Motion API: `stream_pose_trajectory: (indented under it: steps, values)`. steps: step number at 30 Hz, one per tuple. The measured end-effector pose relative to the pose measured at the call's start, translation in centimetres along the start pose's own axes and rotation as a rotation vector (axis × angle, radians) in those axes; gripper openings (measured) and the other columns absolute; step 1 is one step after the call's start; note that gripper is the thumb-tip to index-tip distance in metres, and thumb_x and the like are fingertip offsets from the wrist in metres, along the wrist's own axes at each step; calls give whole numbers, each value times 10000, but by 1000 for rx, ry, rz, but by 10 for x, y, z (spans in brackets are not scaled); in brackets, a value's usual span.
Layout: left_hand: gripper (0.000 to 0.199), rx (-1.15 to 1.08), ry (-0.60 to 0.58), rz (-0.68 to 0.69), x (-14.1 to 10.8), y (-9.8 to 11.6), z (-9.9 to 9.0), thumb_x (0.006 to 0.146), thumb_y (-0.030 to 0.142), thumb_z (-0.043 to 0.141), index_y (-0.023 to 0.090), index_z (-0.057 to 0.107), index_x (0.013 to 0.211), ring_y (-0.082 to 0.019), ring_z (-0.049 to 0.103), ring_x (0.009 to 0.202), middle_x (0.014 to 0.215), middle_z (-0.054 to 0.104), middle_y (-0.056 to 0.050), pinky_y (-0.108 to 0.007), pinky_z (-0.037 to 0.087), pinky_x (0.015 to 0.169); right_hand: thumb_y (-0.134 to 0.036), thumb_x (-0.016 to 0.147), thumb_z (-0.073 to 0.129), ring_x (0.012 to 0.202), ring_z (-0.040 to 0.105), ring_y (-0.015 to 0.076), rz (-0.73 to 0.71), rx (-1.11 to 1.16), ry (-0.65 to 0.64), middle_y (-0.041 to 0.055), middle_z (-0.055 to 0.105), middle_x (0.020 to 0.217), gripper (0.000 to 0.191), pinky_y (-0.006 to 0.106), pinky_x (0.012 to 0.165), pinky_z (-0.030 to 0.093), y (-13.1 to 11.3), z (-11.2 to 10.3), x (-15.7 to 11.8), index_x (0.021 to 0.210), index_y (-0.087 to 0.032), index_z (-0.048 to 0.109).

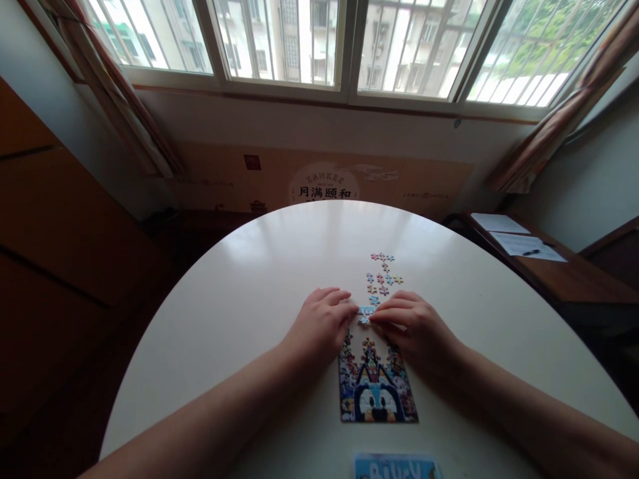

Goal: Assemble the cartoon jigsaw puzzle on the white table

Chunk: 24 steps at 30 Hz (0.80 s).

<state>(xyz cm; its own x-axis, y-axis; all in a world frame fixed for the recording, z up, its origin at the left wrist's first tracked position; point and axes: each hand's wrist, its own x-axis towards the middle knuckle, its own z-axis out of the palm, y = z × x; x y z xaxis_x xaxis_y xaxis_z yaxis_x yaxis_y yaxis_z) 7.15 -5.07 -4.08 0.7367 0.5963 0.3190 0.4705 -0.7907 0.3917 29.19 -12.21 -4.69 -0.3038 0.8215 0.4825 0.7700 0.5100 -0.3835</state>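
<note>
A partly joined jigsaw puzzle [378,392] lies on the white table, with a blue cartoon dog's face at its near end and a ragged far edge. Just beyond that edge, a few light-blue puzzle pieces [367,310] are between my two hands. My left hand [324,322] is closed, its fingertips against the left end of these pieces. From the other side, my right hand [412,324] pinches a light-blue puzzle piece [364,320] at its right edge. Both palms are turned down, and the fingers partly hide the pieces.
Several loose puzzle pieces [383,279] lie scattered past my hands. A blue printed box or card [397,467] sits at the near edge of view. The round white table [239,279] faces a window; papers [528,246] and a pen rest on a brown desk [564,279] at the right.
</note>
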Motion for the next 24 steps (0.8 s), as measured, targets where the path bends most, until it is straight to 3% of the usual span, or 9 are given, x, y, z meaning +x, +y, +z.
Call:
stream_pose_trajectory:
  steps: [16, 24]
  values:
    - [251, 0, -29, 5, 0, 4, -3, 934, 158, 545, 209, 745, 1078, -284, 596, 1177, 1222, 705, -86, -500, 444, 1074, -241, 950, 623, 847, 649, 207, 12, -102, -33, 10, 783, 935, 161, 396, 825, 496, -3, 4, -1, 954, -266, 782]
    - [234, 9, -29, -5, 1, 5, -3, 938, 165, 555, 221, 742, 1067, -267, 604, 1163, 1204, 706, -74, -482, 444, 1070, -227, 947, 629, 822, 632, 198, -13, -101, 30, -5, 773, 899, 149, 374, 794, 489, -4, 6, -1, 931, -254, 774]
